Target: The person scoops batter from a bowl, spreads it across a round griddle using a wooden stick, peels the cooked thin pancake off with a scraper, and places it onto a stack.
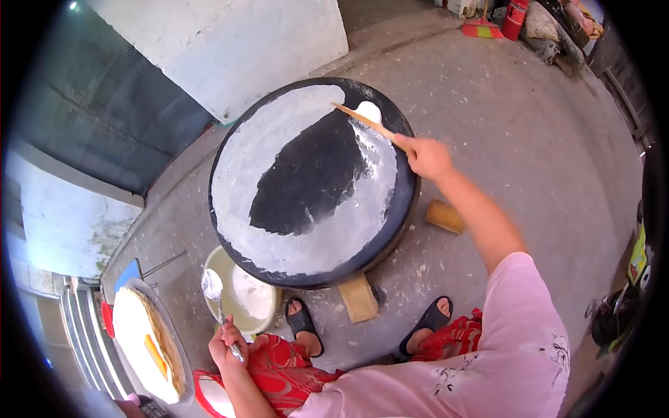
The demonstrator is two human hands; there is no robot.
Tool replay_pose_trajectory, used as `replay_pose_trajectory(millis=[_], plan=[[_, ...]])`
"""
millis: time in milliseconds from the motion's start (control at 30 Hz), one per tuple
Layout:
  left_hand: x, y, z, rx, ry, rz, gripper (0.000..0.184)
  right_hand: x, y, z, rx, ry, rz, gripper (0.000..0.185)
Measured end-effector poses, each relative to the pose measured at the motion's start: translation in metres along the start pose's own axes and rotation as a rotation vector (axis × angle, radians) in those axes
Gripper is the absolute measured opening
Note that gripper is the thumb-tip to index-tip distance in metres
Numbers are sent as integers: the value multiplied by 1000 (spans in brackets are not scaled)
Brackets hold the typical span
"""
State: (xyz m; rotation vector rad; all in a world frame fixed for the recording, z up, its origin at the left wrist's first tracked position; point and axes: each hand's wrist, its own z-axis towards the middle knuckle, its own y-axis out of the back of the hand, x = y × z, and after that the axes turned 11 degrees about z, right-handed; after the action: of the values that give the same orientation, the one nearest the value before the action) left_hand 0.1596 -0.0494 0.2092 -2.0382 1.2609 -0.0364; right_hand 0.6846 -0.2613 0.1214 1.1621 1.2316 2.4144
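My right hand [426,157] is closed on a thin wooden spreader [369,125], held over the far right part of a large round black griddle [300,174]. White batter [279,252] forms a wide ring on the griddle, with bare black surface in the middle. A thick white blob [368,111] lies beside the spreader. My left hand [228,343] grips the handle of a metal ladle [212,285]. The ladle's bowl, coated with white, is over the left side of a pale bucket [272,322] holding white batter.
A stack of thin flatbreads [143,341] sits on a round tray at the lower left. A wooden block [444,217] lies right of the griddle, another [359,299] at its near edge. A broom [481,28] and red cylinder [514,19] stand at the far right.
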Motion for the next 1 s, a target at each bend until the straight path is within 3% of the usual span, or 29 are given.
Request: replay_pose_trajectory(millis=[67,133,167,233,300,333,400,500,600,700,833,900,1000], plan=[[2,-3,-2,-14,17,-11,31,-9,14,-17,115,-114,179,48],[-1,1,1,1,21,-8,32,-27,47,-30,248,250,39,54],[-2,2,1,7,31,3,32,-35,47,-22,246,254,40,54],[2,-5,0,4,17,4,33,-52,46,-5,99,163,-279,57],[4,-8,1,4,0,3,34,-39,18,28,35,220,-336,59],[3,-8,2,2,10,-2,34,-19,7,34,36,215,-335,59],[2,-9,4,6,23,-4,34,10,-7,46,92,-36,-127,58],[0,-6,2,15,39,-44,35,-29,11,21,196,152,80,53],[0,-9,2,-16,14,-20,34,-70,39,17,275,-13,-56,48],[3,-14,3,-19,-13,1,33,-71,13,46,146,-19,-228,50],[3,-16,2,25,0,-2,33,7,-33,81,217,-10,-226,50],[3,-14,1,21,20,-14,33,21,-28,74,4,-169,96,39],[3,-13,-4,35,43,-23,33,1,-19,36,1,-165,2,38]])
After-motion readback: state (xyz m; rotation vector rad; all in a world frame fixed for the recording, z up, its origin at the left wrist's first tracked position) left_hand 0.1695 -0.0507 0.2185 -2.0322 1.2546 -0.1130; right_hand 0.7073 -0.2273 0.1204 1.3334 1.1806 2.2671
